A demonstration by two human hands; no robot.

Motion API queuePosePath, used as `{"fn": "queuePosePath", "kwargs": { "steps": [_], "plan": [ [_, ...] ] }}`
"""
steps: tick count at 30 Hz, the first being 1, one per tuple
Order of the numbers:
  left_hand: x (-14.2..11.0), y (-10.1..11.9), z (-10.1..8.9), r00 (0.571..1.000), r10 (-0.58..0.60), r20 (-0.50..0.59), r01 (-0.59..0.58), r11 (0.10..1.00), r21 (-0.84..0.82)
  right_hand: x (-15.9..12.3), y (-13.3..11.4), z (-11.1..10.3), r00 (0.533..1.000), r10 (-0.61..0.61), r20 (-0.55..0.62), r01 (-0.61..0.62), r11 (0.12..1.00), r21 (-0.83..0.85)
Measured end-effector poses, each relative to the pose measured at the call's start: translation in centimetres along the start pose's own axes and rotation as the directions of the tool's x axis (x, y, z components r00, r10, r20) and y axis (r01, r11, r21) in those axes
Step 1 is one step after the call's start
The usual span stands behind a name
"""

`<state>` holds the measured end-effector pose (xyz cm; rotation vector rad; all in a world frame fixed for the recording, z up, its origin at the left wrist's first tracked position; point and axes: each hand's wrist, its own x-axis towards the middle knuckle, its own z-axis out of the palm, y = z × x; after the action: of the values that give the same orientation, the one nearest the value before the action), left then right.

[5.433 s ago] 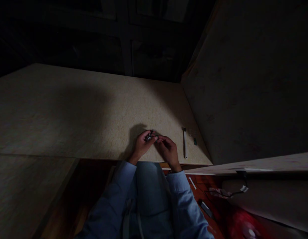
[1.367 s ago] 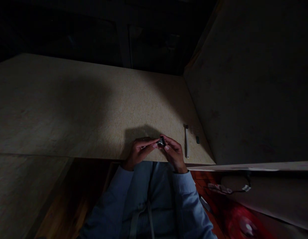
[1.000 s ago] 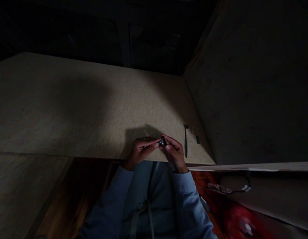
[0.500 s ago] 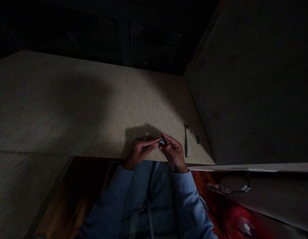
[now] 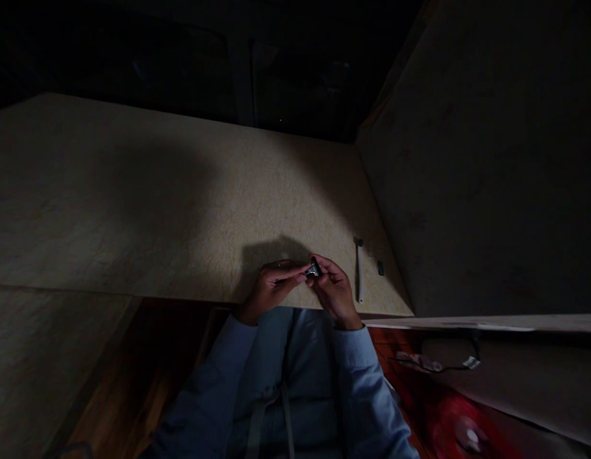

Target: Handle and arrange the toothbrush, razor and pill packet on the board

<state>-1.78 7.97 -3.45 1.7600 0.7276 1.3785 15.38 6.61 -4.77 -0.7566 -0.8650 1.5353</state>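
Observation:
A small razor (image 5: pixel 313 269) with a shiny, wedge-shaped neck and a dark bar-like head is held between my two hands, just over the table's near edge. My left hand (image 5: pixel 277 288) pinches its neck end with thumb and fingers; any handle is hidden inside that hand. On the other side, my right hand (image 5: pixel 334 290) is closed around the head, fingertips touching the dark bar. Right of my hands lies a white toothbrush-like stick (image 5: pixel 360 273) with a dark head. Beyond it is a small dark green piece (image 5: pixel 380 268), too dim to name.
The pale stone-patterned table (image 5: pixel 257 185) meets an upright panel (image 5: pixel 477 191) on the right. Dark window panes (image 5: pixel 180 70) stand behind it. Below right are a black cable (image 5: pixel 452 368) and a blurred red object (image 5: pixel 462 421).
Hardly anything differs. The razor and the fingers around it have shifted very slightly; both hands keep their hold.

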Motion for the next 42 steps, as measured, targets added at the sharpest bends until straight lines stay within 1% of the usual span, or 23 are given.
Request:
{"fn": "queuePosePath", "kwargs": {
  "steps": [8,15,18,23,27,34,42],
  "plan": [
    [-0.04,-0.34,0.15,0.999,0.039,-0.024,-0.038,0.999,0.015,0.09,-0.06,0.18,1.000,0.019,-0.019,-0.018,1.000,0.017],
    [0.24,-0.08,0.20,0.999,0.040,-0.027,-0.040,0.999,0.019,-0.06,-0.39,0.58,0.999,0.036,0.026,-0.038,0.997,0.065],
    [0.30,-0.04,0.23,0.999,0.044,-0.024,-0.043,0.999,0.018,-0.03,-0.35,0.64,0.999,0.035,0.021,-0.036,0.997,0.065],
    [0.23,0.07,0.23,1.000,0.002,-0.029,-0.002,1.000,0.011,0.00,-0.44,0.73,0.998,0.055,0.010,-0.055,0.996,0.065],
    [0.11,0.05,0.23,0.999,-0.025,-0.030,0.026,1.000,0.015,-0.05,-0.51,0.75,0.999,0.045,0.007,-0.045,0.998,0.046],
    [0.00,-0.24,0.36,0.998,-0.032,-0.053,0.032,0.999,-0.016,-0.07,-0.36,0.73,0.999,0.026,0.039,-0.028,0.998,0.062],
    [0.11,0.05,0.34,0.998,-0.031,-0.045,0.030,0.999,-0.022,-0.07,-0.32,0.64,0.999,0.035,0.016,-0.036,0.998,0.049]
  ]
}}
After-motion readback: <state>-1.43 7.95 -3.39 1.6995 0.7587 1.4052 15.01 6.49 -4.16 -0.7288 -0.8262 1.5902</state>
